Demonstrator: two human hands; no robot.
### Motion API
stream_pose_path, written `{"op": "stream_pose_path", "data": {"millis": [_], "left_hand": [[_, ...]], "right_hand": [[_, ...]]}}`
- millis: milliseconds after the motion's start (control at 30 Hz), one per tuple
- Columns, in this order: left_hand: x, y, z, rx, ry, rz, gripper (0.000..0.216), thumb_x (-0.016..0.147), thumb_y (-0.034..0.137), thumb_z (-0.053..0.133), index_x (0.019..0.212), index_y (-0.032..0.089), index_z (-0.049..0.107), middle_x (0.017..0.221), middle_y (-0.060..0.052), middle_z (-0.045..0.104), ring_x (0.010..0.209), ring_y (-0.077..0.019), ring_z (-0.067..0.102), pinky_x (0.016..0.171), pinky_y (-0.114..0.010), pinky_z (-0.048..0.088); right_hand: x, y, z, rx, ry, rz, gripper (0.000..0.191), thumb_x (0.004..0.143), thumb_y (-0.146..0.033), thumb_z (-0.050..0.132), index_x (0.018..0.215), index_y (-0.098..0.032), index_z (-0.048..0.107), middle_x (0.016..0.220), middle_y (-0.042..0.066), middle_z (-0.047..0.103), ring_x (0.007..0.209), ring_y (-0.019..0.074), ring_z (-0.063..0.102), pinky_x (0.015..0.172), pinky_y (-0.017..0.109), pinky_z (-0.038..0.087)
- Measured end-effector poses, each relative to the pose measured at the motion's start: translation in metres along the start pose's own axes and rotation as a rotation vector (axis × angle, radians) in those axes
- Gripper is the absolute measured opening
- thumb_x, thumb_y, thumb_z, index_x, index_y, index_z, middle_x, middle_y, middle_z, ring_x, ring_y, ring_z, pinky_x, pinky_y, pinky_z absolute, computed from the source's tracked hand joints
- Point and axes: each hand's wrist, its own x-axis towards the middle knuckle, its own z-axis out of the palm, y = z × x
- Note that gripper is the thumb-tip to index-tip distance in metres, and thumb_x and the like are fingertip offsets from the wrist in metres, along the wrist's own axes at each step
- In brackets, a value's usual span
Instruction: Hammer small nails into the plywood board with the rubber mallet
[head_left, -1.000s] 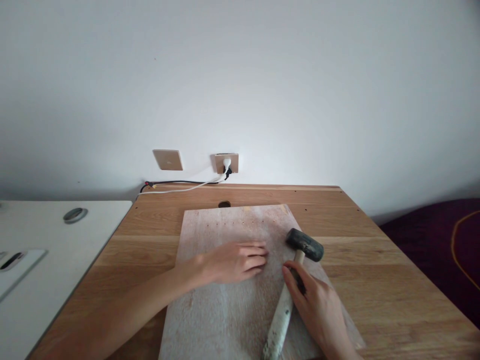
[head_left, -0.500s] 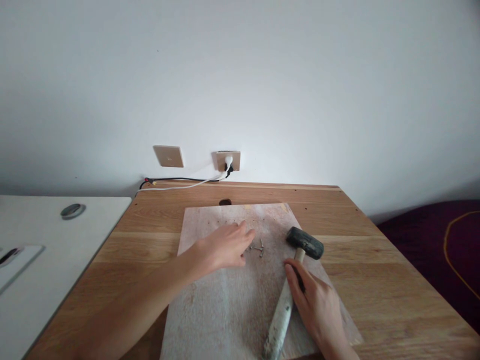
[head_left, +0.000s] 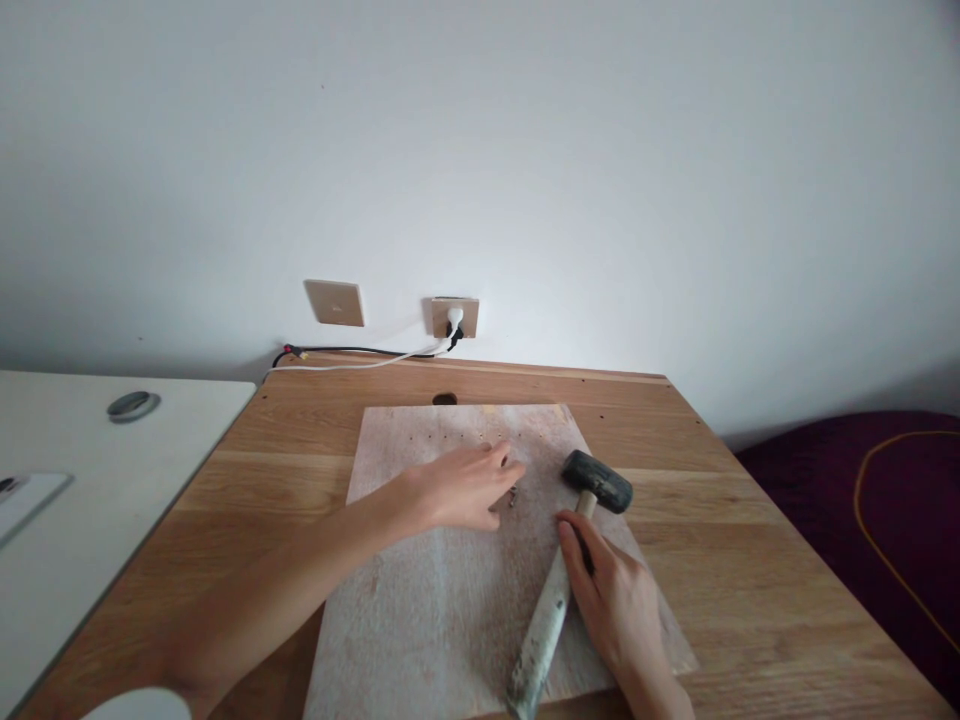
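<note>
A pale worn board (head_left: 442, 610) lies on the wooden table (head_left: 712, 520). My left hand (head_left: 461, 487) reaches over the board's middle, fingers pinched together beside a few small nails (head_left: 514, 494); whether a nail sits between them I cannot make out. A mallet (head_left: 570, 555) with a black head and a light, stained handle lies on the board's right part. My right hand (head_left: 611, 595) rests on the handle just below the head, fingers laid along it rather than wrapped round. A row of small holes runs along the board's far part.
A white table (head_left: 97, 480) with a round metal cap (head_left: 133, 405) stands to the left. Wall sockets (head_left: 454, 317) with a white plug and cables sit behind the table. A dark purple surface with a yellow cord (head_left: 877, 510) lies to the right.
My left hand lifted off the flat spot it covered, uncovering small nails, moved farther up the board and closed its fingers beside them. The right hand stayed on the mallet handle.
</note>
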Motion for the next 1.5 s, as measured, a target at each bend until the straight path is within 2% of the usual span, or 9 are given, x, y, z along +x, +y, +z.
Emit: {"op": "stream_pose_path", "data": {"millis": [100,267,500,633,767,933,1233,1367,1500], "left_hand": [[0.006,0.005,0.004,-0.021,0.029,-0.004,0.039,0.089,0.032,0.069,0.123,0.015,0.064,0.123,-0.016,0.063,0.097,-0.0306,0.071,0.071,-0.035,0.054],[0.009,0.008,0.012,0.014,0.052,0.054,0.020,0.095,0.019,0.060,0.114,0.016,0.067,0.118,-0.014,0.063,0.097,-0.0272,0.070,0.070,-0.033,0.052],[0.012,0.004,0.017,0.007,0.028,0.155,0.017,0.094,0.010,0.061,0.108,0.018,0.067,0.107,-0.009,0.065,0.088,-0.0214,0.067,0.065,-0.030,0.047],[0.013,0.001,0.009,-0.043,0.019,0.199,0.012,0.092,0.008,0.064,0.099,0.018,0.066,0.102,-0.006,0.066,0.086,-0.0194,0.066,0.068,-0.030,0.046],[0.010,-0.005,-0.007,-0.189,0.006,0.215,0.015,0.090,0.004,0.063,0.090,0.019,0.064,0.095,-0.003,0.066,0.082,-0.0169,0.065,0.069,-0.028,0.045],[0.004,-0.009,-0.017,-0.232,-0.003,0.191,0.018,0.088,0.002,0.061,0.089,0.020,0.063,0.094,-0.002,0.066,0.083,-0.0177,0.065,0.069,-0.029,0.043],[0.007,-0.011,-0.013,-0.231,0.032,0.122,0.014,0.085,0.009,0.064,0.083,0.021,0.058,0.090,-0.002,0.069,0.083,-0.0196,0.065,0.068,-0.031,0.041],[0.006,-0.013,-0.014,-0.230,0.039,0.108,0.015,0.086,0.007,0.061,0.087,0.022,0.059,0.090,-0.001,0.070,0.083,-0.0194,0.066,0.069,-0.030,0.042],[0.001,-0.017,-0.012,-0.168,0.001,0.099,0.017,0.082,0.014,0.068,0.096,0.022,0.064,0.100,-0.004,0.070,0.090,-0.0224,0.068,0.070,-0.030,0.045]], "right_hand": [[0.000,-0.001,0.000,0.015,0.002,-0.009,0.057,0.110,-0.052,0.031,0.105,-0.020,0.079,0.078,0.007,0.082,0.060,0.0234,0.079,0.052,0.027,0.049],[0.000,-0.001,-0.001,0.021,0.003,-0.020,0.053,0.111,-0.048,0.033,0.106,-0.020,0.078,0.076,0.006,0.081,0.059,0.0225,0.078,0.052,0.027,0.048],[0.000,0.000,0.000,0.030,-0.007,-0.003,0.053,0.110,-0.049,0.034,0.106,-0.020,0.078,0.077,0.007,0.081,0.061,0.0233,0.078,0.053,0.027,0.048],[-0.001,0.000,0.000,0.037,-0.015,0.009,0.053,0.110,-0.049,0.034,0.107,-0.019,0.078,0.080,0.009,0.082,0.062,0.0238,0.078,0.054,0.027,0.050],[-0.001,-0.001,0.000,0.048,-0.028,0.019,0.051,0.110,-0.047,0.034,0.108,-0.020,0.078,0.086,0.010,0.083,0.066,0.0246,0.079,0.057,0.028,0.052],[-0.001,-0.001,0.000,0.045,-0.042,0.033,0.052,0.109,-0.048,0.034,0.108,-0.021,0.078,0.088,0.011,0.083,0.068,0.0249,0.079,0.058,0.027,0.054],[-0.001,0.000,0.000,0.029,-0.023,0.020,0.052,0.110,-0.048,0.034,0.107,-0.020,0.078,0.083,0.010,0.083,0.064,0.0242,0.078,0.055,0.026,0.051],[-0.001,0.001,0.000,0.036,-0.036,0.031,0.052,0.109,-0.048,0.034,0.109,-0.021,0.079,0.084,0.010,0.083,0.064,0.0240,0.078,0.055,0.026,0.052],[-0.001,0.001,0.000,0.035,-0.028,0.031,0.053,0.109,-0.048,0.034,0.108,-0.021,0.079,0.087,0.011,0.083,0.066,0.0244,0.079,0.056,0.027,0.052]]}}
